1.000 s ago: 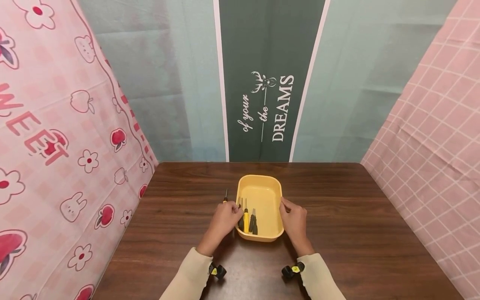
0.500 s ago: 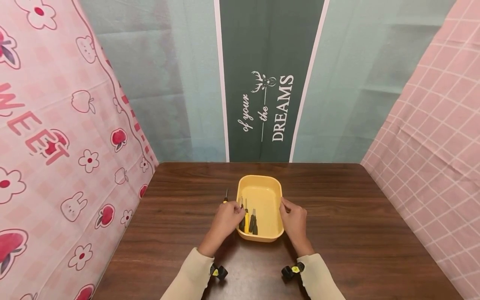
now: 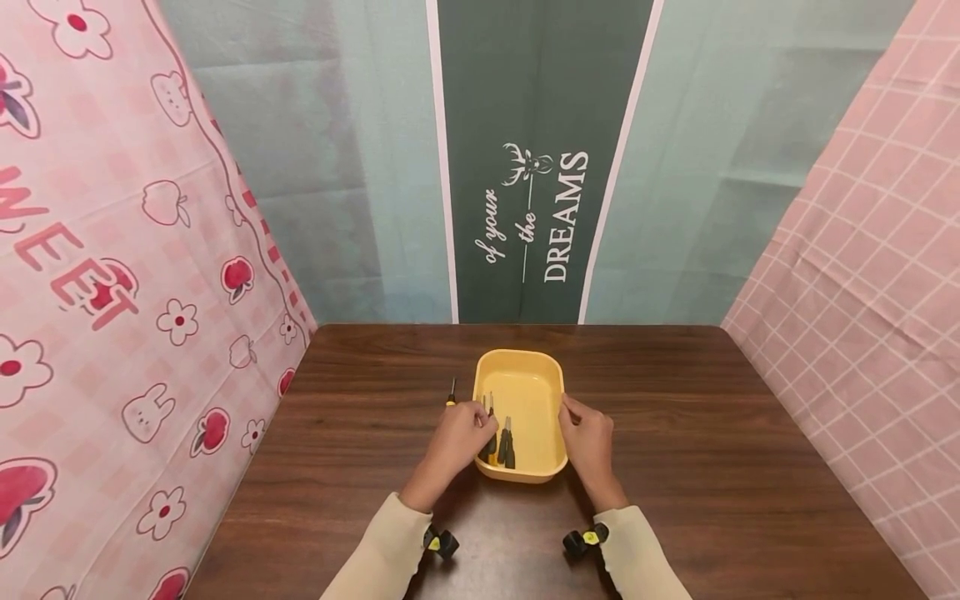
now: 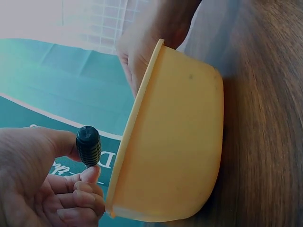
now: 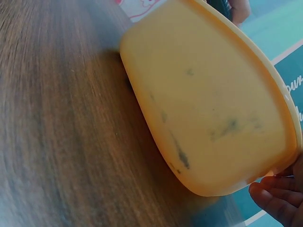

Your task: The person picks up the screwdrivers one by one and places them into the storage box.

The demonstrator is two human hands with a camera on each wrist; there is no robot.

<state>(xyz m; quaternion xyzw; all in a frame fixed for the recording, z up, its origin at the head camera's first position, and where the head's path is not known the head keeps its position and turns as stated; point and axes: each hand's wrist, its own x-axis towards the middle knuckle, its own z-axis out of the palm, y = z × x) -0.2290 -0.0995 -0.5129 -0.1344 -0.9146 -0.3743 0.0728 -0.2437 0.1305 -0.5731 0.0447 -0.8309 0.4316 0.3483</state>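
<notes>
A yellow plastic bin (image 3: 536, 408) stands on the table with several small screwdrivers (image 3: 507, 448) lying along its left side. My left hand (image 3: 459, 435) is over the bin's left rim, pinching a screwdriver (image 4: 89, 147) between thumb and fingers. In the left wrist view its black ribbed handle faces the camera, just above the rim. At the bin's right side, my right hand (image 3: 589, 440) grips the rim; in the right wrist view its fingers (image 5: 274, 198) lie against the outer wall. The left hand partly covers the tools beneath it.
Another screwdriver (image 3: 452, 393) lies on the table left of the bin, partly hidden by the left hand. The dark wood table (image 3: 675, 433) ends at a green-blue curtain (image 3: 375, 208). Pink printed cloths flank both sides.
My left hand has shifted slightly right, further over the bin, and the screwdriver it pinches has moved with it. The right hand and the bin have stayed put.
</notes>
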